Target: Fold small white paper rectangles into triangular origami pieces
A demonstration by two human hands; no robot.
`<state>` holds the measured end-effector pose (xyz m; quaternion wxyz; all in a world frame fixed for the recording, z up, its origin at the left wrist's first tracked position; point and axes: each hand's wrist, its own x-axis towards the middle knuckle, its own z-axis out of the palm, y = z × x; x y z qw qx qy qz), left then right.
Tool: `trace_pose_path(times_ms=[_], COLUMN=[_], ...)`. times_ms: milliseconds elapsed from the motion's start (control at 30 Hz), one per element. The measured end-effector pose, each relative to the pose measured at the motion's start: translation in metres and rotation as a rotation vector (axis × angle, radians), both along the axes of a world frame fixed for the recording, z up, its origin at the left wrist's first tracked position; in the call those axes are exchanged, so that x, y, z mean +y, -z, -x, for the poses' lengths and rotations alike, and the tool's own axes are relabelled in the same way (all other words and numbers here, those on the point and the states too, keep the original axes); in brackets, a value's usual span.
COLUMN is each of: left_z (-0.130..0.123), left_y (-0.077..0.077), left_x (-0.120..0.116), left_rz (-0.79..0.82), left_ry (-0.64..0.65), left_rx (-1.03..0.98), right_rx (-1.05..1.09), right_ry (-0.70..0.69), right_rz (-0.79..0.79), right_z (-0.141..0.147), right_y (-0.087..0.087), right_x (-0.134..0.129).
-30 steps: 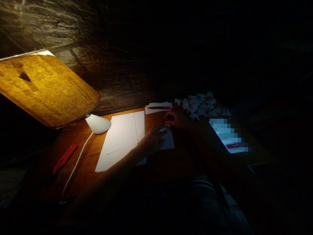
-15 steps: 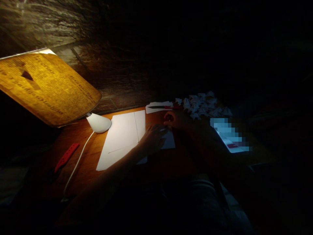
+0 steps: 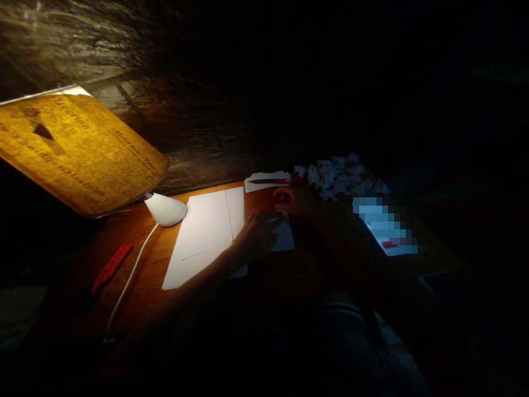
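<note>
My left hand (image 3: 259, 234) lies over a small white paper sheet (image 3: 285, 238), its fingers stretched forward across the upper part of it. Just beyond, by the sheet's far edge, my right hand (image 3: 291, 199) has curled fingers, thumb and forefinger bent together. Whatever sits between those fingertips is too dark to make out. Beside my left forearm, larger white sheets (image 3: 206, 220) lie stacked, the top one marked with two dark lines that meet at a corner.
A white lamp (image 3: 167, 209) with a printed yellowish shade (image 3: 82, 154) lights the wooden table (image 3: 140, 231). A red-handled tool (image 3: 111, 267) lies left of its cord. At the back, a red-handled knife (image 3: 264, 181) rests on paper pieces (image 3: 252, 188). Several folded papers (image 3: 334, 176) and a lit phone (image 3: 386, 229) are rightward.
The whole view has shifted slightly. Both hands keep nearly the same pose over the small sheet, and nothing is visibly picked up or let go.
</note>
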<state>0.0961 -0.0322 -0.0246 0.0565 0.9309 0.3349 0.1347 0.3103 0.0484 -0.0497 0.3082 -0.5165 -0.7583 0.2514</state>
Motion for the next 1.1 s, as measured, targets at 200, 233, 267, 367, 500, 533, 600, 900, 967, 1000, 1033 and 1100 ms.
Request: trace_pose_path(times_ms=[200,233,267,367,500,533,600,900,967,1000,1033,1100], left_z=[0.0011,0.0011,0.0011,0.0008,0.0003,0.0002,0.0002,0.0003,0.0002,0.0002,0.0003,0.0007], left_y=[0.0032,0.0035,0.0036,0.0033,0.003,0.0029,0.0025,0.0045,0.0049,0.0048,0.0047,0.0044], left_x=[0.0,-0.0002,-0.0005,-0.0008,-0.0006,-0.0006,-0.0009,-0.0004,-0.0002,-0.0002,-0.0003,-0.0004], left_rz=[-0.021,-0.024,-0.025,-0.023,-0.02,-0.019,-0.017,-0.003,-0.002,-0.002,0.0,0.004], left_ry=[-0.004,-0.005,-0.005,-0.003,-0.006,-0.005,-0.005,-0.011,-0.013,-0.012,-0.01,-0.003], left_rx=[-0.003,-0.007,-0.008,-0.002,-0.007,-0.008,-0.008,-0.014,-0.021,-0.023,-0.023,-0.019], right_rx=[0.024,0.025,0.029,0.043,0.035,0.035,0.037,0.033,0.036,0.038,0.038,0.034], right_ry=[-0.016,-0.014,-0.013,-0.002,-0.005,-0.01,-0.02,-0.02,-0.025,-0.024,-0.024,-0.028], right_rz=[0.018,0.027,0.033,0.038,0.03,0.026,0.023,0.03,0.021,0.017,0.015,0.017], right_z=[-0.0002,-0.0001,-0.0001,-0.0003,-0.0011,-0.0012,-0.0011,-0.0023,-0.0026,-0.0026,-0.0025,-0.0021], right_y=[0.0008,0.0008,0.0008,0.0003,-0.0016,-0.002,-0.0022,-0.0001,-0.0005,-0.0008,-0.0012,-0.002], right_x=[0.0018,0.0022,0.0025,0.0024,0.0008,0.0005,0.0003,0.0024,0.002,0.0017,0.0013,0.0008])
